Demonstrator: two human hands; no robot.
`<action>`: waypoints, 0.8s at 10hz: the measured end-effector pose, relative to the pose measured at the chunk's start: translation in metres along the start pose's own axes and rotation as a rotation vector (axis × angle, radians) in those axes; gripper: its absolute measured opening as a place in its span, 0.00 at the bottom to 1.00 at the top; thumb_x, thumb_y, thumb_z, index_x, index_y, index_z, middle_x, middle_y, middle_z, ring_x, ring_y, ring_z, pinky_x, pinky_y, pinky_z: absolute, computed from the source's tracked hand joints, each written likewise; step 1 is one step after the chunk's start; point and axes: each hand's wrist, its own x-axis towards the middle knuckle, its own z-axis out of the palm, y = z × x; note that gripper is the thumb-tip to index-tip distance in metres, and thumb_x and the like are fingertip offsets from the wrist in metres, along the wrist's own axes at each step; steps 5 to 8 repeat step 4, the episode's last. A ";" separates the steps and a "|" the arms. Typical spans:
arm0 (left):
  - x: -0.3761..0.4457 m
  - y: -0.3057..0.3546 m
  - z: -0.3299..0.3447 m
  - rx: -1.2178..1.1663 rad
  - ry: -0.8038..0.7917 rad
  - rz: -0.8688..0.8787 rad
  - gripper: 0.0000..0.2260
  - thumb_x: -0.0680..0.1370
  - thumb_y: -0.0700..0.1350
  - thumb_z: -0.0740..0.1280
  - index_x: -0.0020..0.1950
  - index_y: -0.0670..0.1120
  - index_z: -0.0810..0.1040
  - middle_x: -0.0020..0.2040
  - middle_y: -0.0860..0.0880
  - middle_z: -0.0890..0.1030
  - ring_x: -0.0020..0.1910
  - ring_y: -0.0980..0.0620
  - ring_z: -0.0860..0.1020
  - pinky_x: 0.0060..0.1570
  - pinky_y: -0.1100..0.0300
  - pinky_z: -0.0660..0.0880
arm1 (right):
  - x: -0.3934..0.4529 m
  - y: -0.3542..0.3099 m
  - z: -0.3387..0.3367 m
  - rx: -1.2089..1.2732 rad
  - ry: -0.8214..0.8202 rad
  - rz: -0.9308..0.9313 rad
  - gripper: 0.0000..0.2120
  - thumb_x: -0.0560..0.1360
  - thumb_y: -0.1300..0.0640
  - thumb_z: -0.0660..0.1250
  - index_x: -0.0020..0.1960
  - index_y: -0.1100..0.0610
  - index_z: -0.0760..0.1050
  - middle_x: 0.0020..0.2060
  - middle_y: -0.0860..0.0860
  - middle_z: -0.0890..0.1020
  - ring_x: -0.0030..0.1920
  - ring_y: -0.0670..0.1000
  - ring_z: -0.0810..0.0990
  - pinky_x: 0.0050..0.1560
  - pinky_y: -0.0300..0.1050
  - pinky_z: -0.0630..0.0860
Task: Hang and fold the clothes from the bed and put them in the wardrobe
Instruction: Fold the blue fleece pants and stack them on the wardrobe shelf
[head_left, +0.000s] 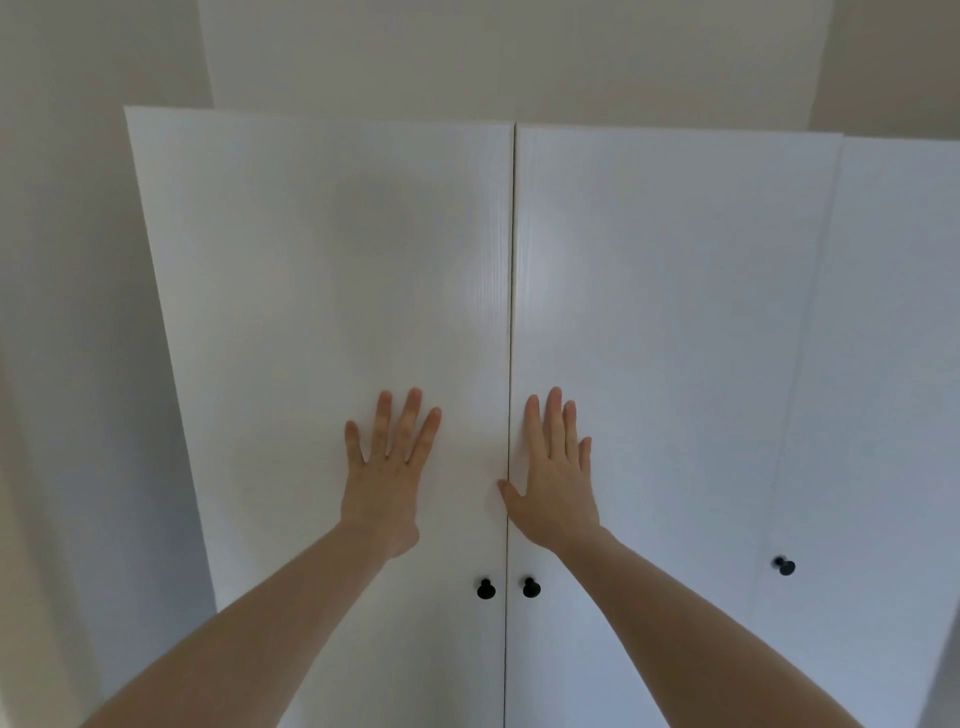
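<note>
Both hands flat on the wardrobe (322, 249) doors, nothing held. Left hand (387, 475) has its grip wide, fingers spread and straight, palm against the left door (291, 312). Right hand (558, 480) the same: grip wide, fingers straight and close together, palm on the right door (675, 312), thumb reaching toward the seam (511, 291) that runs between the two hands. Doors look shut, seam thin and even.

Two black knobs (486, 588) sit just below the hands, one either side of the seam, the left-door one below and inward of the left hand, the other (531, 587) below and inward of the right hand. A third knob (785, 566) is well out to the right of the right hand, on a further panel (893, 364).

No clothes, hangers or bed in view, so cannot tell how much is folded or hung.

Step, as a judgement: either pressing the doors closed at the end of a put-away, or pausing before opening; the frame alone does not settle which. If clothes remain, next move calls for dropping both hands to the knobs below, pinching one each, and pulling outward evenly. If done, just lift the palms off.
</note>
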 end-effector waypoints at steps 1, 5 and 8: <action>-0.001 0.000 -0.005 -0.029 -0.031 -0.005 0.64 0.63 0.45 0.73 0.78 0.48 0.23 0.78 0.42 0.23 0.76 0.33 0.25 0.76 0.29 0.48 | 0.002 0.003 -0.009 0.048 -0.082 0.008 0.56 0.78 0.46 0.69 0.81 0.47 0.24 0.77 0.47 0.22 0.79 0.55 0.24 0.79 0.63 0.42; -0.053 0.011 -0.053 -0.169 -0.162 0.157 0.51 0.76 0.52 0.67 0.81 0.51 0.28 0.80 0.49 0.25 0.79 0.43 0.27 0.80 0.38 0.39 | -0.045 -0.004 -0.085 0.135 -0.347 0.050 0.45 0.82 0.53 0.65 0.84 0.50 0.35 0.84 0.48 0.38 0.84 0.54 0.42 0.82 0.60 0.54; -0.053 0.011 -0.053 -0.169 -0.162 0.157 0.51 0.76 0.52 0.67 0.81 0.51 0.28 0.80 0.49 0.25 0.79 0.43 0.27 0.80 0.38 0.39 | -0.045 -0.004 -0.085 0.135 -0.347 0.050 0.45 0.82 0.53 0.65 0.84 0.50 0.35 0.84 0.48 0.38 0.84 0.54 0.42 0.82 0.60 0.54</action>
